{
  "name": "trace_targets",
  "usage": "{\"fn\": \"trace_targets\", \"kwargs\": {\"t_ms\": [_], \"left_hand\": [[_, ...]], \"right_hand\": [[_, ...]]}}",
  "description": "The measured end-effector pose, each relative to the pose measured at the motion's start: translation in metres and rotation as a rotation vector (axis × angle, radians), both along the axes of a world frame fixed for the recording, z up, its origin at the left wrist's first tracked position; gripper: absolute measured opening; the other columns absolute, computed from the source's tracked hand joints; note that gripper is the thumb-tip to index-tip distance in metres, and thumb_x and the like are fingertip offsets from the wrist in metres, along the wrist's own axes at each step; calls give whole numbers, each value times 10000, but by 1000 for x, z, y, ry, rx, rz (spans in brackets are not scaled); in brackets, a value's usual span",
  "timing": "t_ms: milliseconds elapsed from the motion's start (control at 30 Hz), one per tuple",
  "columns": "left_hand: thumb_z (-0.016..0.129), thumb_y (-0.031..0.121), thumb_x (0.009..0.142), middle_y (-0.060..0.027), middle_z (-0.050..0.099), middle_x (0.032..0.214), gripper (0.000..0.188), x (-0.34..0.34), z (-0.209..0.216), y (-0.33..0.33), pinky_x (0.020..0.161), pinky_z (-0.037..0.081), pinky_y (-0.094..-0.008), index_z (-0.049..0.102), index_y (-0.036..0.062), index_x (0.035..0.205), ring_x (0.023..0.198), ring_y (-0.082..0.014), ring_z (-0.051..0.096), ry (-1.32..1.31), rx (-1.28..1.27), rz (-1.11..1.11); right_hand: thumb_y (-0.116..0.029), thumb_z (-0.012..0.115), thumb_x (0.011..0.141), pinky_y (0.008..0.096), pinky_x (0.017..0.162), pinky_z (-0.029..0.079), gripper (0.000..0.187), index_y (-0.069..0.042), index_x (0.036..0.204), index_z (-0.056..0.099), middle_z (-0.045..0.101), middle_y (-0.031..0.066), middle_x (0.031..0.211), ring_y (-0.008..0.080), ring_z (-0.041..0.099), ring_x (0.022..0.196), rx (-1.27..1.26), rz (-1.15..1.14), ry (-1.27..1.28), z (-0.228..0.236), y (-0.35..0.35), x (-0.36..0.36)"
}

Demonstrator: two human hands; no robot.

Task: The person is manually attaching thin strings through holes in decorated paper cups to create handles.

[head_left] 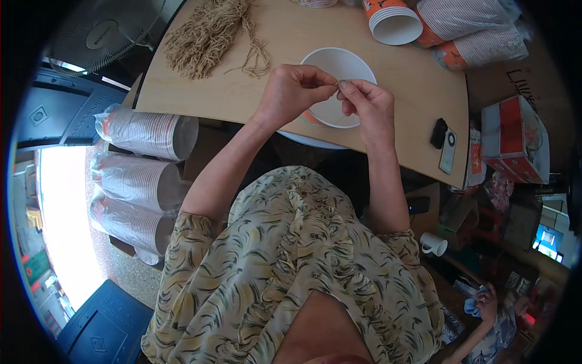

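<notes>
Over a white paper tub (348, 59) on the table, my left hand (295, 88) and my right hand (370, 106) meet fingertip to fingertip. Both are closed in a pinch. Whatever lies between the fingertips is too small to make out. The tub's mouth faces up, and my right wrist passes in front of its near right rim. Beyond my left hand lies a tangled heap of tan twine-like strands (203, 39), with a few loose strands (256, 59) trailing from its right side.
Orange-and-white paper tubs (397, 27) and bagged stacks (485, 51) lie at the table's (418, 91) far right. A phone (447, 151) sits near the right edge. Wrapped tub stacks (145, 133) stand at left below a fan (103, 33). Another person's hand (485, 303) shows lower right.
</notes>
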State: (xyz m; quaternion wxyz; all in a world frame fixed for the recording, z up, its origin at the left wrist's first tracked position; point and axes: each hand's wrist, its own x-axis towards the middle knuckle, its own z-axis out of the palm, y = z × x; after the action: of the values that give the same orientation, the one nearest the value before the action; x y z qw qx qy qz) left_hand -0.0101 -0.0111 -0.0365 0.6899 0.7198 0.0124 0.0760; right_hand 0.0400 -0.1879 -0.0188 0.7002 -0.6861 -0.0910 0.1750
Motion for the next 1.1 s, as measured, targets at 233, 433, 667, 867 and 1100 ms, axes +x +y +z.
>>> {"fn": "trace_targets", "kwargs": {"t_ms": [233, 433, 667, 867, 1100], "left_hand": [[769, 83, 870, -52, 759, 867, 148, -2, 5, 2, 764, 582, -254, 769, -6, 988, 819, -88, 703, 26, -38, -5], [745, 82, 891, -81, 754, 897, 168, 2, 5, 10, 807, 584, -257, 748, -21, 1023, 837, -114, 716, 74, -219, -116], [726, 103, 921, -84, 743, 960, 189, 4, 7, 15, 860, 572, -271, 723, -22, 1062, 891, -153, 723, 100, -212, -197], [743, 61, 898, -77, 738, 941, 191, 5, 11, 13, 834, 577, -258, 707, -23, 1066, 889, -154, 724, 111, -242, -190], [735, 32, 886, -65, 735, 913, 140, 3, 13, 15, 810, 571, -246, 693, -13, 1012, 863, -134, 719, 118, -191, -208]], "right_hand": [[-110, 632, 977, 220, 571, 450, 198, 55, 947, 735, 699, 42, 805, 64, 537, 610, -40, 27, -121, 9, -3, -8], [-98, 635, 966, 245, 699, 500, 172, 23, 1042, 731, 717, 39, 902, 106, 618, 744, -230, -128, -532, 1, -2, 0], [-63, 667, 940, 249, 765, 519, 168, 16, 1074, 729, 726, 35, 940, 87, 647, 844, -105, 33, -283, -7, 1, 9], [-29, 662, 951, 230, 818, 532, 165, 50, 1089, 709, 723, 53, 976, 92, 664, 881, -50, 98, -174, -6, -4, 10], [-21, 695, 922, 226, 778, 538, 151, 33, 1060, 725, 726, 39, 924, 78, 659, 840, -10, 175, -173, -4, -9, 10]]}}
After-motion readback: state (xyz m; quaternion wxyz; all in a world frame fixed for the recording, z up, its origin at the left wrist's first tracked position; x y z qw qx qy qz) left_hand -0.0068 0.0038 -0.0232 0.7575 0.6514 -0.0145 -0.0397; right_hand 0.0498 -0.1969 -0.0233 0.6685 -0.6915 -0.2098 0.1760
